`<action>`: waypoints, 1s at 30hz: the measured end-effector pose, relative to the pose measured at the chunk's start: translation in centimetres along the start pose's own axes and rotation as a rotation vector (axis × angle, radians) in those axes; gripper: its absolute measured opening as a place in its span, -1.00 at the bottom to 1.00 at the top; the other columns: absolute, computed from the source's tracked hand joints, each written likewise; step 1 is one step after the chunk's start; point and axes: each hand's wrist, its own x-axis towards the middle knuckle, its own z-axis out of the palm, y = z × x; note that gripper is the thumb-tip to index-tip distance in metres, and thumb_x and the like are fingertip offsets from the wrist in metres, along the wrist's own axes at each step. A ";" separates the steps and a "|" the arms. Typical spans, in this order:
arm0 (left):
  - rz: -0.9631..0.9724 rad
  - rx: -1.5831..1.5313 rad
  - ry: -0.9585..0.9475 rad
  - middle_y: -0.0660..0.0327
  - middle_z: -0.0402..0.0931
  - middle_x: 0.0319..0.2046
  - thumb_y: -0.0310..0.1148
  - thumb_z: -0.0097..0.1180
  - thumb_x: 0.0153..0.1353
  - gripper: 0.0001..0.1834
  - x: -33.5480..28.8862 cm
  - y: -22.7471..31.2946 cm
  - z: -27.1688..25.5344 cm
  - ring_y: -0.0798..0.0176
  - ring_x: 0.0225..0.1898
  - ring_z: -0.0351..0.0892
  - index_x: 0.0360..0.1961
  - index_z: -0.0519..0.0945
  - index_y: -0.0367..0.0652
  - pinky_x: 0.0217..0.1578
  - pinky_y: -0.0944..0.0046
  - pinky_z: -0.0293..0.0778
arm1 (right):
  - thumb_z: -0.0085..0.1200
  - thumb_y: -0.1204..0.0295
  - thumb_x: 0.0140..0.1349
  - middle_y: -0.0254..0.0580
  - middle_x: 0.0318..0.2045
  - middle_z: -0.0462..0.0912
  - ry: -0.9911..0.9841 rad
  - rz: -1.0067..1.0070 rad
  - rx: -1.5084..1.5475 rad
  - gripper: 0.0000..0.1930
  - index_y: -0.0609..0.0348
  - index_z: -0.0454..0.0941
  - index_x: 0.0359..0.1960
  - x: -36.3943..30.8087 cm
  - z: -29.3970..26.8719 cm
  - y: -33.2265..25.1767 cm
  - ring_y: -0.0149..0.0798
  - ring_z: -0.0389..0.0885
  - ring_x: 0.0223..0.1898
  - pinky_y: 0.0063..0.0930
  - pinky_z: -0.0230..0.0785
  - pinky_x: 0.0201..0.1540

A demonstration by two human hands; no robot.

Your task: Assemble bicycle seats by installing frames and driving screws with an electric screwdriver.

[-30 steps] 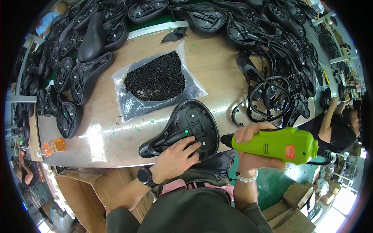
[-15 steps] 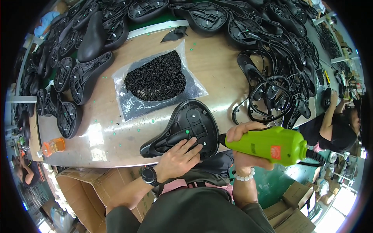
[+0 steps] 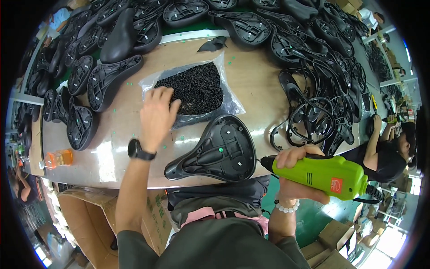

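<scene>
My left hand (image 3: pixel 156 117), with a dark watch on the wrist, reaches over the near left edge of a clear plastic bag (image 3: pixel 232 104). Its fingers are apart, their tips at the small black screws (image 3: pixel 197 89) heaped in the bag; nothing shows in them. A black bicycle saddle (image 3: pixel 210 157) lies underside up at the table's near edge, nose to the left, a green dot at its middle. My right hand (image 3: pixel 291 175) is wrapped around a lime-green electric screwdriver (image 3: pixel 320 175), held level. Its tip points left at the saddle's wide end.
Several upturned saddles (image 3: pixel 112 80) crowd the left and far sides. Black ring-shaped trim strips (image 3: pixel 313 116) lie tangled at the right. An orange bottle (image 3: pixel 59 158) stands at the table's left corner. Cardboard boxes (image 3: pixel 85 215) sit below the near edge. Another person (image 3: pixel 387 152) works at the right.
My left hand has left the saddle and moved forward and left to the bag of screws. The screwdriver has shifted slightly right and down, its tip drawn away from the saddle.
</scene>
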 end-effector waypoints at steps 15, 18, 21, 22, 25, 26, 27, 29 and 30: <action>-0.145 -0.199 -0.066 0.06 0.58 -0.36 -0.33 0.13 0.23 -0.84 -0.4 -1.2 0.1 -0.03 -0.29 0.57 -0.29 0.62 -0.20 -0.27 0.04 0.49 | -0.07 -0.66 -0.32 -0.15 -0.45 0.47 0.038 0.011 -0.044 0.20 0.23 0.32 0.11 -1.1 -0.4 1.5 -0.20 0.46 -0.52 -0.30 0.37 -0.39; -0.226 -0.524 -0.098 0.03 0.60 -0.32 -0.38 0.08 0.27 -0.86 -2.1 2.9 -1.8 -0.07 -0.33 0.61 -0.24 0.60 -0.19 -0.29 0.04 0.50 | 0.23 -0.52 -0.36 -0.06 -0.40 0.50 -0.006 0.074 0.010 0.16 0.37 0.37 0.00 -0.9 0.4 0.8 -0.17 0.47 -0.41 -0.30 0.38 -0.30; 0.186 -0.650 -0.223 0.10 0.55 -0.49 -0.40 0.17 0.19 -0.90 -4.5 7.2 -3.4 0.01 -0.47 0.57 -0.31 0.58 -0.20 -0.45 0.12 0.49 | 0.28 -0.41 -0.27 -0.01 -0.41 0.50 -0.037 0.055 -0.002 0.03 0.39 0.40 -0.06 -0.5 0.7 0.8 -0.13 0.48 -0.38 -0.25 0.38 -0.28; 0.286 -0.613 -0.223 0.19 0.46 -0.61 -0.37 0.22 0.15 -0.87 -5.4 8.3 -3.3 0.12 -0.59 0.50 -0.35 0.58 -0.18 -0.55 0.19 0.44 | 0.28 -0.36 -0.24 -0.01 -0.42 0.50 -0.072 0.096 0.002 -0.01 0.40 0.40 -0.07 -0.2 0.6 0.7 -0.13 0.48 -0.38 -0.25 0.38 -0.28; 0.328 -0.592 -0.252 0.26 0.37 -0.68 -0.33 0.25 0.13 -0.86 -7.0 9.8 -1.9 0.21 -0.64 0.44 -0.36 0.57 -0.13 -0.59 0.22 0.41 | 0.17 -0.47 -0.30 -0.06 -0.44 0.49 -0.069 0.125 -0.022 0.06 0.35 0.38 -0.05 -0.3 -0.1 1.1 -0.16 0.48 -0.44 -0.29 0.39 -0.36; 0.331 -0.562 -0.255 0.28 0.39 -0.67 -0.34 0.25 0.13 -0.85 -6.8 9.9 -2.1 0.24 -0.65 0.45 -0.33 0.56 -0.14 -0.59 0.22 0.42 | 0.05 -0.63 -0.38 -0.12 -0.46 0.48 -0.031 0.113 -0.049 0.17 0.29 0.35 -0.02 -0.5 -0.3 1.3 -0.20 0.48 -0.50 -0.33 0.40 -0.44; 0.333 -0.562 -0.255 0.28 0.39 -0.67 -0.34 0.25 0.13 -0.85 -6.9 9.9 -2.0 0.24 -0.65 0.45 -0.33 0.56 -0.14 -0.59 0.22 0.42 | 0.05 -0.63 -0.38 -0.12 -0.46 0.48 -0.030 0.112 -0.049 0.17 0.29 0.35 -0.02 -0.6 -0.3 1.4 -0.20 0.48 -0.50 -0.33 0.40 -0.44; 0.358 -0.596 -0.269 0.29 0.37 -0.68 -0.32 0.25 0.14 -0.83 -7.0 9.5 -1.5 0.25 -0.61 0.46 -0.31 0.55 -0.14 -0.58 0.24 0.41 | 0.00 -0.64 -0.36 -0.13 -0.45 0.50 0.055 0.158 -0.084 0.16 0.24 0.34 0.00 -1.0 0.1 1.6 -0.18 0.49 -0.50 -0.31 0.40 -0.44; 0.359 -0.591 -0.267 0.29 0.37 -0.68 -0.32 0.25 0.14 -0.83 -6.8 9.4 -1.6 0.25 -0.61 0.46 -0.31 0.55 -0.14 -0.58 0.24 0.41 | 0.00 -0.64 -0.36 -0.13 -0.45 0.50 0.053 0.155 -0.080 0.16 0.24 0.34 0.00 -0.9 0.5 1.2 -0.18 0.49 -0.50 -0.31 0.40 -0.44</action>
